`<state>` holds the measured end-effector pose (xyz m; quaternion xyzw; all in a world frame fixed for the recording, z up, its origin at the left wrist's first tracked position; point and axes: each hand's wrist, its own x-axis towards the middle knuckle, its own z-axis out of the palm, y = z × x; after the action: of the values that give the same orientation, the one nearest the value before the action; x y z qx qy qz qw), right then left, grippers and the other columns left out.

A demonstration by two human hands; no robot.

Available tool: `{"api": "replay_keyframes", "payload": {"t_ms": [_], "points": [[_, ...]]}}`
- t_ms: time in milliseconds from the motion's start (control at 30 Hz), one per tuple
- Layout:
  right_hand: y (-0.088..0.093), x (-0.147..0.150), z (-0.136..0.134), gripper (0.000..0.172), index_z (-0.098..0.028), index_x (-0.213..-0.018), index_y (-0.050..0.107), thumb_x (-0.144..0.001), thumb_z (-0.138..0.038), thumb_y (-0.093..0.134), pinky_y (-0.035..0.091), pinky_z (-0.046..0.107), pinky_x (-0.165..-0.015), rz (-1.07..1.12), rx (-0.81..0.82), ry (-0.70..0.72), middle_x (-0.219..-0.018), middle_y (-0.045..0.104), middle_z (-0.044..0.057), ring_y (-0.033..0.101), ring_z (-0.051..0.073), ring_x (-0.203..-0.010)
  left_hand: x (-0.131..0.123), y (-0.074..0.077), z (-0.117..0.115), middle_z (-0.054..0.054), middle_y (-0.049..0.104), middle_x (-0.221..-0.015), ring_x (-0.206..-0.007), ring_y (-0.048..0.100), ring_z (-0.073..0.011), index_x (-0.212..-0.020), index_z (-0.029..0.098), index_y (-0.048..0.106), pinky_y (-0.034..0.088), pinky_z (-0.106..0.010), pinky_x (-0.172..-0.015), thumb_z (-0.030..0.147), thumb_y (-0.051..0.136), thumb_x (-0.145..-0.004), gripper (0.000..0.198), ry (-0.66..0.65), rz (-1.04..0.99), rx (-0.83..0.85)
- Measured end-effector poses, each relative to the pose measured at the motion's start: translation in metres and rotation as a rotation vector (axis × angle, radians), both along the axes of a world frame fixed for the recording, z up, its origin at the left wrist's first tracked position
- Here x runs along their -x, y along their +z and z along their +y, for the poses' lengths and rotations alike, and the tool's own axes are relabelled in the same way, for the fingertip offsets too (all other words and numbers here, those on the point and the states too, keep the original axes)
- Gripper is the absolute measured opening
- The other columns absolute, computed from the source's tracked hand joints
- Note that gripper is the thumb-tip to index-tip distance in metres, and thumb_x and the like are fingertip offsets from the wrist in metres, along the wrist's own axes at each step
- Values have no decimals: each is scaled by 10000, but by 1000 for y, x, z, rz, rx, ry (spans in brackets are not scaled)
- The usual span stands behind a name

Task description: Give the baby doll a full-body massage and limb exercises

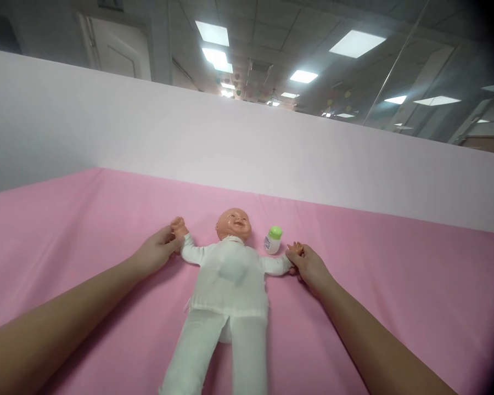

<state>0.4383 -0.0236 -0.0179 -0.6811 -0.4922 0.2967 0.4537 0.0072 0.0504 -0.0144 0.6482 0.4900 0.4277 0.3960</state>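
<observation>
Baby doll with a smooth, glossy plastic head and hands and a white, soft cloth body (230, 282), lying face up on a pink sheet (395, 263). The smiling head is turned slightly rightward; both arms are spread, the one at left angled upward. A pale grey-green patch marks the chest, and the legs are slightly parted.

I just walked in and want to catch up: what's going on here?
A person is holding a doll by both arms. The left hand grips one at its hand end, and the right hand grips the other near the wrist. The doll lies face up on a pink sheet, arms spread. A small white bottle with a green cap stands beside its head, untouched.
</observation>
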Motion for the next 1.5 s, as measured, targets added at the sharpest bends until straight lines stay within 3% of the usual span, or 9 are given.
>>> {"api": "replay_keyframes", "payload": {"t_ms": [167, 267, 400, 700, 867, 1000, 1167, 1267, 1500], "points": [[14, 30, -25, 486, -246, -1289, 527, -888, -469, 687, 581, 341, -665, -125, -303, 65, -1072, 721, 69, 703, 234, -833, -14, 8, -22, -88, 737, -1132, -980, 700, -278, -1243, 201, 625, 560, -374, -838, 544, 657, -902, 485, -23, 71, -249], [18, 56, -45, 277, -244, -1162, 590, -912, -336, 666, 592, 344, -717, -225, -451, 231, -1021, 703, 50, 678, 208, -816, -27, 20, -45, -71, 719, -1216, -1069, 683, -262, -1332, 233, 583, 545, -364, -916, 404, 566, -989, 383, -138, 268, -409], [16, 76, -60, 292, -257, -1130, 656, -854, -169, 690, 546, 428, -982, -452, -668, 526, -1211, 658, 79, 624, 259, -1125, -38, 27, -65, -72, 671, -1328, -1199, 640, -254, -1367, 267, 597, 517, -367, -1015, 173, 534, -953, 430, -363, 536, -716], [17, 77, -67, 579, -268, -1257, 659, -734, -20, 638, 504, 473, -1044, -590, -657, 696, -1383, 579, 78, 547, 282, -1208, -42, 13, -67, -55, 636, -1389, -1210, 660, -222, -1353, 314, 650, 565, -314, -959, 27, 518, -833, 609, -371, 623, -840], [13, 74, -59, 479, -265, -1236, 663, -789, -91, 664, 511, 478, -1034, -518, -683, 582, -1314, 634, 86, 588, 290, -1190, -44, 17, -68, -27, 670, -1372, -1234, 654, -223, -1362, 299, 633, 537, -316, -1021, 126, 606, -852, 539, -317, 592, -802], [12, 58, -46, 358, -267, -1255, 647, -899, -258, 687, 581, 395, -845, -292, -593, 344, -1179, 702, 77, 673, 241, -973, -42, 26, -66, 19, 744, -1208, -1064, 713, -210, -1235, 315, 680, 551, -292, -910, 319, 617, -936, 305, -157, 548, -573], [10, 23, -22, 527, -255, -1340, 566, -901, -509, 709, 603, 369, -799, 100, -459, 34, -1370, 640, 116, 684, 263, -1083, -24, 25, -41, 6, 772, -1111, -996, 736, -269, -1253, 282, 636, 558, -319, -829, 474, 643, -884, 416, 73, 352, -227], [4, 1, -5, 574, -236, -1315, 558, -881, -589, 689, 608, 356, -728, 190, -347, -102, -1251, 699, 110, 711, 256, -989, -9, 16, -20, -33, 770, -1098, -995, 726, -303, -1176, 247, 657, 547, -363, -847, 528, 655, -842, 436, 158, 329, -95], [-15, -24, 15, 488, -206, -1090, 715, -736, -529, 811, 573, 373, -666, -15, -105, -70, -1015, 747, 96, 720, 280, -851, 0, 11, -8, -45, 761, -1086, -1003, 715, -298, -1152, 241, 662, 524, -379, -889, 538, 654, -855, 420, 88, 317, -58]]}}
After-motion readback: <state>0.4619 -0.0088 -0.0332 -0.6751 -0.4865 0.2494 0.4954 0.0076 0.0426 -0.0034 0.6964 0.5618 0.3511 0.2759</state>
